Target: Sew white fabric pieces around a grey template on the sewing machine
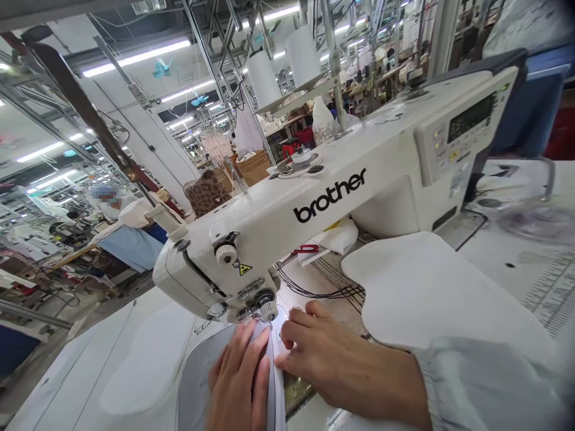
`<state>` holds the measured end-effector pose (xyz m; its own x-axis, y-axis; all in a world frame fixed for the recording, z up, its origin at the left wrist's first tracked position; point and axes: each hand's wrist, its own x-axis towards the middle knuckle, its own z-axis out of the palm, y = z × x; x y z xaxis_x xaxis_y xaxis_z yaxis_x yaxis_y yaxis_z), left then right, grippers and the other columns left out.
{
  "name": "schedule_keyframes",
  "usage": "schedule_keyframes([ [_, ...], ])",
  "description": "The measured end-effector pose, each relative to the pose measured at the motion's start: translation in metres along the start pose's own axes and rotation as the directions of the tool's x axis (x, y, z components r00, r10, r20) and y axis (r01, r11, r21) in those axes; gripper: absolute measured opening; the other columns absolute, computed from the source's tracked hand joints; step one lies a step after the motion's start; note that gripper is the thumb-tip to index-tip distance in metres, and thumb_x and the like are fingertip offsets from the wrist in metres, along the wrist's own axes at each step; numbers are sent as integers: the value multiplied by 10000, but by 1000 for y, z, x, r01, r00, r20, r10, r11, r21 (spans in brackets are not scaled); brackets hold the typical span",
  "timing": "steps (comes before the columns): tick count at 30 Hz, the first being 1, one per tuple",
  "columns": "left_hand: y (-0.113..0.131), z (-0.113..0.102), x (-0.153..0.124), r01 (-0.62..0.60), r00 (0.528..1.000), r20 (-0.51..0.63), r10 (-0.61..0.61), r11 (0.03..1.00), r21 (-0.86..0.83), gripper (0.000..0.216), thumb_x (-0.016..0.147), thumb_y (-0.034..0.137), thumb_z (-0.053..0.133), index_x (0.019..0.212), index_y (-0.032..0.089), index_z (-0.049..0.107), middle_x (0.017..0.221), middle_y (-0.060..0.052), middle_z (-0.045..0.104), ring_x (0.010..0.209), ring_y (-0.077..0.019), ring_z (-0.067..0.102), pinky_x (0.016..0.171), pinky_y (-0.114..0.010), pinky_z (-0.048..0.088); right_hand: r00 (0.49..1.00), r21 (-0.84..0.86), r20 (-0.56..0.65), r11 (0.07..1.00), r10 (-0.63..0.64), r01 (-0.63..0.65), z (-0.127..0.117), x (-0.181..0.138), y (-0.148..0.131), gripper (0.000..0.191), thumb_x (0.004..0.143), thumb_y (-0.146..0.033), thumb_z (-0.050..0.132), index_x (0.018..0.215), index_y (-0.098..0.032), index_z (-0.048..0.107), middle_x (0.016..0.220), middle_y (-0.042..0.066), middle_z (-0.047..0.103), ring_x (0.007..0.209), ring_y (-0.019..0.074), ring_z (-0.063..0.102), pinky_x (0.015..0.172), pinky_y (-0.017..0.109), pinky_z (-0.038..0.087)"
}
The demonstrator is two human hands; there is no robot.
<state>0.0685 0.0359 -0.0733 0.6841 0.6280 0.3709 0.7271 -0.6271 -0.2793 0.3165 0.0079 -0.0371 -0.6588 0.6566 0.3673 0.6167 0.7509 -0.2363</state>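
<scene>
Here left grip (238,377) pressing grey fabric (195,389) at sewing machine (287,209); right grip (332,365) spread.

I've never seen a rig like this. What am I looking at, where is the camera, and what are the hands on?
This is one view, from a camera worn on the person's head, looking forward and down. The white machine is a Brother industrial sewing machine, with its control panel at the far end. The left hand lies on pale grey fabric under the sewing head. The right hand is beside it. A curved white fabric piece lies to the right.
</scene>
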Motion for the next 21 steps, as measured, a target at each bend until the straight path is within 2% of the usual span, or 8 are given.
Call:
schedule_keyframes([
  [7,14,5,-2,153,986,61,-155,988,36,395,984,280,390,1354,277,530,1443,-54,533,1302,-251,530,921,-426,563,992,-40,-125,999,19,-24,21,1,7,127,985,-186,528,874,-199,590,930,8,585,906,189,476,785,368,287],
  [14,26,5,3,289,953,100,-285,957,-25,392,989,293,391,1338,285,567,1456,-73,512,1297,-311,526,912,-500,570,986,-89,-159,994,45,-60,20,2,7,79,931,-146,592,877,-198,616,914,13,601,874,190,501,751,346,299],
  [17,22,2,3,267,957,135,-258,962,-58,408,990,277,388,1365,265,546,1455,-64,511,1317,-302,504,930,-488,567,987,-62,-153,996,47,-57,17,0,5,114,961,-147,538,900,-204,616,939,16,601,887,187,499,771,349,297],
  [21,11,-3,1,151,975,180,-131,983,-101,439,993,244,380,1421,279,473,1462,-11,498,1341,-242,479,948,-412,567,997,6,-70,1000,-12,13,13,-1,4,137,941,-107,534,932,-217,615,935,4,581,894,178,479,791,347,289],
])
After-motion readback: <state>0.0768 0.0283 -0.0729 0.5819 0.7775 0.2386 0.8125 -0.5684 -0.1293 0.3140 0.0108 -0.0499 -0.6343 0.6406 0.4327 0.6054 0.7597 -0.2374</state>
